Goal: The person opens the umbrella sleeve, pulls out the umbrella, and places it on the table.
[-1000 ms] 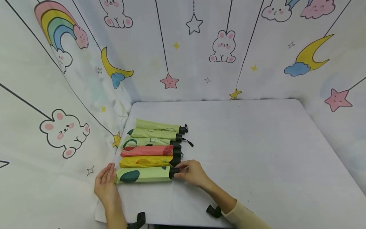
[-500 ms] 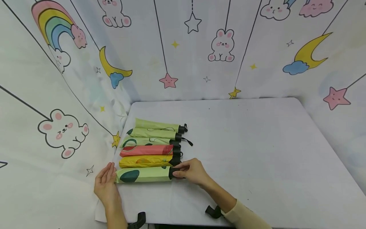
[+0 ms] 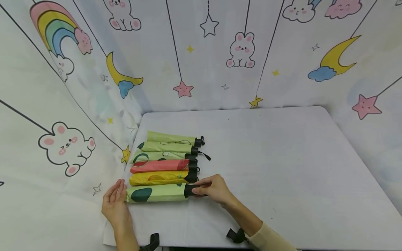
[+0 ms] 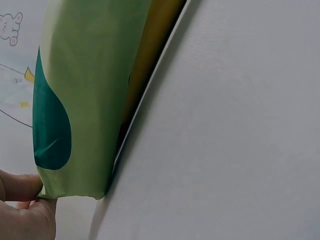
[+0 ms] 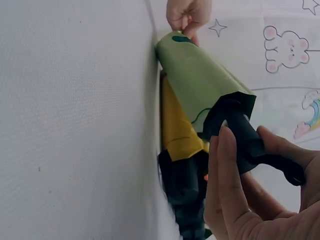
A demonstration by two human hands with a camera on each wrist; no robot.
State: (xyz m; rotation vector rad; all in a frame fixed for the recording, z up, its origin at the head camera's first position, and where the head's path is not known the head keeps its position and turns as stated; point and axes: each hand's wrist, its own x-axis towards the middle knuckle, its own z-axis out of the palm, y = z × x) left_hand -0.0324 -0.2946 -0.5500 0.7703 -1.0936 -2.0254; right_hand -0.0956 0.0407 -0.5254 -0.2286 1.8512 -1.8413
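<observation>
A light green folding umbrella (image 3: 163,193) with dark green patches lies nearest me, at the front of a row of folded umbrellas. At its left end my left hand (image 3: 116,204) pinches the corner of the green sleeve (image 4: 90,125) between thumb and finger. My right hand (image 3: 215,190) grips the black handle (image 5: 240,127), thumb on one side and fingers on the other. A black wrist strap (image 5: 280,165) hangs from the handle by the thumb. Just behind lies a yellow umbrella (image 3: 157,177), partly covered by the green one in the right wrist view.
Farther back in the row are a red umbrella (image 3: 160,166) and several light green ones, such as the farthest umbrella (image 3: 169,137); their black handles point right. The white table (image 3: 282,167) extends to the right. A patterned cloth (image 3: 201,62) hangs behind and at the left.
The head view has shifted slightly. My right hand has drawn a little to the right, and more of the black handle shows beyond the green sleeve. My left hand keeps its place.
</observation>
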